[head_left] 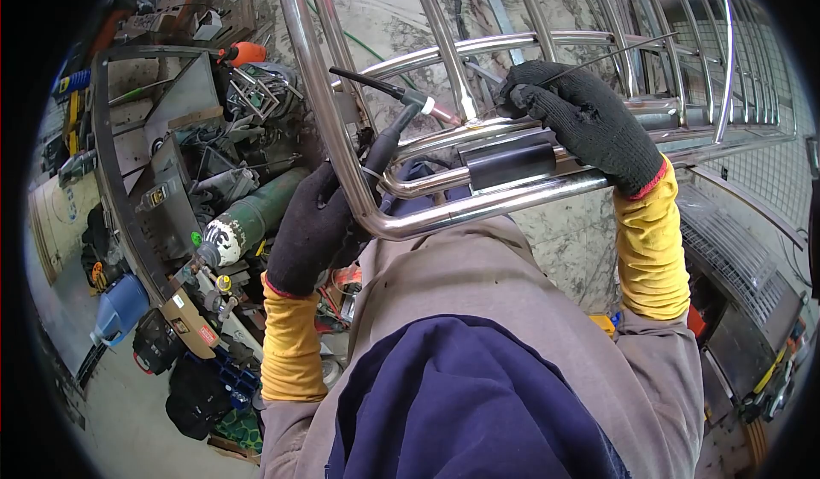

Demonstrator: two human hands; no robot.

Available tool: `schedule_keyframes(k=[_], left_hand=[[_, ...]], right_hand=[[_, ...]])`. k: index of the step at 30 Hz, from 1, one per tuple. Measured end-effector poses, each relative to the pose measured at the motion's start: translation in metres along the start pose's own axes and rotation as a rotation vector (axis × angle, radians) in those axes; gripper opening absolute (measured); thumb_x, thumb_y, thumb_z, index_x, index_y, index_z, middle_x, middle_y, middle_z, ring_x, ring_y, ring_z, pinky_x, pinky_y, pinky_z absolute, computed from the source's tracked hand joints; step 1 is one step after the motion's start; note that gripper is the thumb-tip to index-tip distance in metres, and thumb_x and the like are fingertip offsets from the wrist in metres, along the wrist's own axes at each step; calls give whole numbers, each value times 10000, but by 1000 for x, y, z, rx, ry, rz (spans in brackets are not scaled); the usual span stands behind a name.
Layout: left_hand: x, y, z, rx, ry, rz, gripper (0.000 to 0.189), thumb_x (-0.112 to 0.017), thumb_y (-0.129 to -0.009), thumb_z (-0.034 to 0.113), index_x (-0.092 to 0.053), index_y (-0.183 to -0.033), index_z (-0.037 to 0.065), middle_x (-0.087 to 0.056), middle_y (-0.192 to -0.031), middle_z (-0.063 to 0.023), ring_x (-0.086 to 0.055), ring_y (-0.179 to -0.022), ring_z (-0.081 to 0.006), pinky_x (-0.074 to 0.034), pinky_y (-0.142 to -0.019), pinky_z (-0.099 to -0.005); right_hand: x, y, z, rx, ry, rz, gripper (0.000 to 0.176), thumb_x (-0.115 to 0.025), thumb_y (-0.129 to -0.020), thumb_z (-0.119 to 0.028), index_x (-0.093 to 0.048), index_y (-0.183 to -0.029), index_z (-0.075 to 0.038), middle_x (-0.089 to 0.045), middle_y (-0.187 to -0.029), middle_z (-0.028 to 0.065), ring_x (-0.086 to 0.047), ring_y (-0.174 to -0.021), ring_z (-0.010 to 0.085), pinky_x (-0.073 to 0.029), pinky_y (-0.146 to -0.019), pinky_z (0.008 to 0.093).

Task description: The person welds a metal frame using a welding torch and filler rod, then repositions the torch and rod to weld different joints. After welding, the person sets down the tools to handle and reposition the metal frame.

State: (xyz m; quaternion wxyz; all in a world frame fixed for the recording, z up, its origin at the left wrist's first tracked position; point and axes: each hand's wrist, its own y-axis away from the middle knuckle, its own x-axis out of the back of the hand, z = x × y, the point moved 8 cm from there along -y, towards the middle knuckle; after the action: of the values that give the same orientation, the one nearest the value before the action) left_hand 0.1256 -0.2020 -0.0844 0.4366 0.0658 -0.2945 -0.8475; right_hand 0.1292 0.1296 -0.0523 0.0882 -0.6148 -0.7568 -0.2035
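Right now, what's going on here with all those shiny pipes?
A person in black gloves is working on a metal tube frame. The left hand grips a welding torch, its tip at a joint between tubes. The right hand holds a thin rod aimed at that same joint.

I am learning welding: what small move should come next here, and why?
Probably slide the filler rod slightly toward the tube joint: the torch in the left hand already points there, and the right hand pinches the rod just beside it.
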Motion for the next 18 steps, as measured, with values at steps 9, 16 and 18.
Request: schedule_keyframes(k=[9,16,18], left_hand=[[-6,6,6,58,61,59,294,-618,-1121,179,-635,-1349,-7,-688,-986,-11,-620,-755,-91,-510,-641,-261],[-9,6,17,-441,-315,44,344,-749,-909,28,-662,-1228,-67,-675,-1036,-175,-678,-850,-318,-557,-750,-415],[-8,6,10,-336,-300,25,462,-785,-804,8,-661,-1239,-84,-653,-1105,-250,-661,-927,-436,-567,-809,-476]], right_hand=[[-2,2,4,8,-100,25,267,-682,-1090,-192,-744,-1271,-6,-782,-1113,148,-769,-1030,219,-611,-929,359],[0,3,5,47,28,31,276,-691,-1100,-147,-725,-1323,13,-780,-1199,109,-728,-1083,168,-587,-980,338],[2,2,5,57,-38,53,288,-726,-1071,-190,-751,-1291,-5,-793,-1173,145,-758,-1070,207,-598,-969,354]])
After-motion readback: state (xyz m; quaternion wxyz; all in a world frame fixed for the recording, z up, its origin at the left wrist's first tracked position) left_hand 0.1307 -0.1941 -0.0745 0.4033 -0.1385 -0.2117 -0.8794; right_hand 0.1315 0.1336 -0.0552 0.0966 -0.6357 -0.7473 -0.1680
